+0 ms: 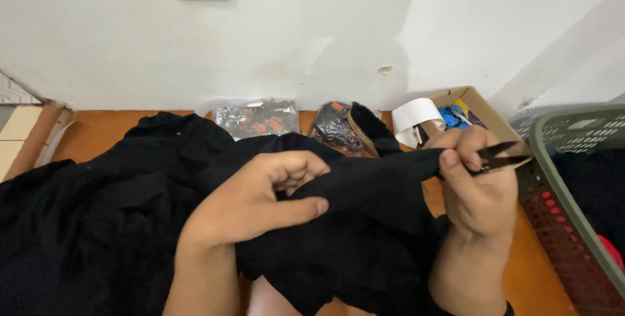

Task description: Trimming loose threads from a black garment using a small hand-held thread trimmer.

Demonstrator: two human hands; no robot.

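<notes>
A black garment (97, 212) lies bunched across the wooden table and over my lap. My left hand (257, 199) pinches a fold of this cloth near the middle, thumb pressed against the fingers. My right hand (478, 186) holds the same stretched fold of fabric at its right end, together with small black thread snips (504, 156) whose blades point right. The cloth is pulled taut between the two hands.
Against the white wall lie two shiny plastic packets (257, 119) and a wooden brush with black bristles (364, 127). A cardboard box (478, 104) with a white tape roll (416, 117) stands at the back right. A green and red plastic basket (566, 192) stands on the right.
</notes>
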